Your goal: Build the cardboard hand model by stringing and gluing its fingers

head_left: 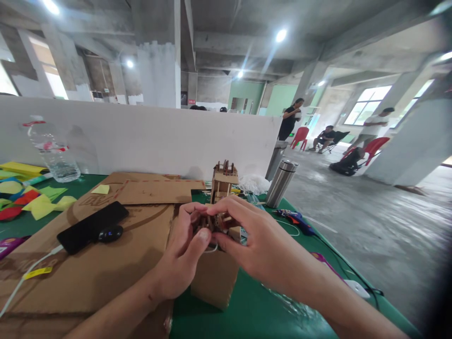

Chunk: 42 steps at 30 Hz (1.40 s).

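My left hand (pixel 185 252) and my right hand (pixel 247 226) meet over a cardboard model on the green table. Their fingers are closed around a small brown cardboard piece (pixel 212 222), mostly hidden between them, so its exact shape does not show. A white cord (pixel 212 249) loops just beneath the fingertips. Below the hands is the brown cardboard box (pixel 214 280) of the model. Behind them rises a cardboard tower (pixel 225 181) with thin sticks and upright tabs on top.
Flat cardboard sheets (pixel 95 273) cover the left side, bearing a black phone (pixel 92 227) and a small dark oval device (pixel 110 233). A water bottle (pixel 54 153) stands back left. At right are a steel flask (pixel 281 184), a blue glue gun (pixel 298 221) and a power strip (pixel 357 288).
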Available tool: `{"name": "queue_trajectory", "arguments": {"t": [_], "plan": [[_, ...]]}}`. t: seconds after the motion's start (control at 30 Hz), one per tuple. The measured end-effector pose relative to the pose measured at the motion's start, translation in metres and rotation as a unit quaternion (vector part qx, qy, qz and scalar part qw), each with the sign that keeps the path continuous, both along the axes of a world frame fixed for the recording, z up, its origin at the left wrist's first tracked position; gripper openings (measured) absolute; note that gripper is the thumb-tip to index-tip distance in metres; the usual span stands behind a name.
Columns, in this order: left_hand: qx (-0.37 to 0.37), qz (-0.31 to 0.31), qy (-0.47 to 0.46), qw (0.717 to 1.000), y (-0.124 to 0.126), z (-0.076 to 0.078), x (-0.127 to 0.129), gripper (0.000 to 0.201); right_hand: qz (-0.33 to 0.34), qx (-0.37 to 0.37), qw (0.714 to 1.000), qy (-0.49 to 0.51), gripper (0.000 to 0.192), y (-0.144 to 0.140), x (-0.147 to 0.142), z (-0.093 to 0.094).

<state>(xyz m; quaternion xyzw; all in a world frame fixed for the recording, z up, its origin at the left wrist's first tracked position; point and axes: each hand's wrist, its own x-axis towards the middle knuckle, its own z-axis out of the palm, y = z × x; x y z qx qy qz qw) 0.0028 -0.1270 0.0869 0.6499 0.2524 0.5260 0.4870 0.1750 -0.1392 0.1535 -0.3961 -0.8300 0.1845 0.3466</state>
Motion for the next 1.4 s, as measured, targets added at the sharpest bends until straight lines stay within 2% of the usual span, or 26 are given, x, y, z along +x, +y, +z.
{"name": "queue_trajectory", "arguments": {"t": [0.2, 0.47, 0.63, 0.87, 1.0, 1.2, 1.4], "plan": [[0.025, -0.028, 0.014, 0.999, 0.004, 0.008, 0.002, 0.03, -0.009, 0.017, 1.0, -0.012, 0.033, 0.0, 0.0, 0.0], [0.022, -0.01, 0.031, 0.999, 0.008, 0.015, 0.003, 0.029, -0.039, -0.006, 0.999, 0.037, 0.037, -0.003, 0.002, -0.011], [0.052, 0.031, 0.083, 0.995, 0.007, 0.014, -0.001, 0.028, -0.073, 0.011, 0.994, 0.079, 0.047, -0.007, 0.004, -0.02], [0.097, 0.019, 0.129, 0.987, 0.007, 0.021, -0.004, 0.027, -0.122, 0.022, 0.984, 0.125, 0.037, -0.017, 0.003, -0.032], [0.105, 0.055, 0.161, 0.98, 0.006, 0.027, 0.0, 0.025, -0.096, 0.045, 0.983, 0.151, 0.029, -0.017, 0.001, -0.04], [0.097, 0.079, 0.208, 0.97, 0.005, 0.027, -0.003, 0.03, -0.11, 0.072, 0.981, 0.141, 0.015, -0.019, 0.002, -0.046], [0.102, 0.067, 0.235, 0.964, 0.009, 0.027, -0.008, 0.033, -0.114, 0.079, 0.981, 0.135, 0.01, -0.018, 0.002, -0.047]]}}
